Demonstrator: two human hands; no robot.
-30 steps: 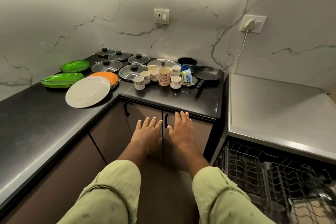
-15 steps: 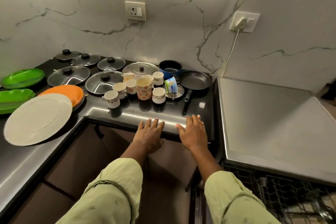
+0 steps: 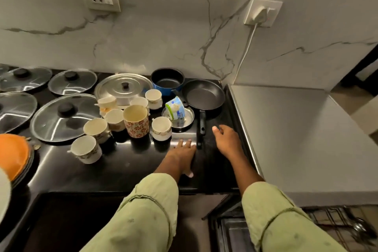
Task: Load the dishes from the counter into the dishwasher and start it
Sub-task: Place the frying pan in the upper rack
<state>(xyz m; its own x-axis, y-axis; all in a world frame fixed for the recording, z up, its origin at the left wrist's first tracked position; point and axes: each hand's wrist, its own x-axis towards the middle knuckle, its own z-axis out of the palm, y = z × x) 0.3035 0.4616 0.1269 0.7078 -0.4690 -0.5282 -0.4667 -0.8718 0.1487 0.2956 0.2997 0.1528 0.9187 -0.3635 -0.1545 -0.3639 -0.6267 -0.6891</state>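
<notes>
Both my hands reach over the black counter (image 3: 122, 172). My left hand (image 3: 181, 154) lies flat with straight fingers, just in front of a white cup (image 3: 161, 128) and beside the end of the pan's handle (image 3: 201, 127). To the right of that handle is my right hand (image 3: 226, 139), fingers loosely bent and holding nothing. The black frying pan (image 3: 204, 94) sits behind them. Several white cups and a floral mug (image 3: 136, 120) stand to the left. The dishwasher rack (image 3: 337, 225) shows at the bottom right.
A blue saucepan (image 3: 167, 81) and a steel lid (image 3: 122, 87) stand by the wall. A small steel plate (image 3: 187, 120) holds a packet (image 3: 173, 107). Glass lids (image 3: 61, 118) and orange plates (image 3: 12, 153) lie left. The steel dishwasher top (image 3: 286, 129) adjoins on the right.
I have moved closer to the counter. Both hands went forward from the counter's front edge onto it, ending either side of the pan handle; my right hand's fingers have bent.
</notes>
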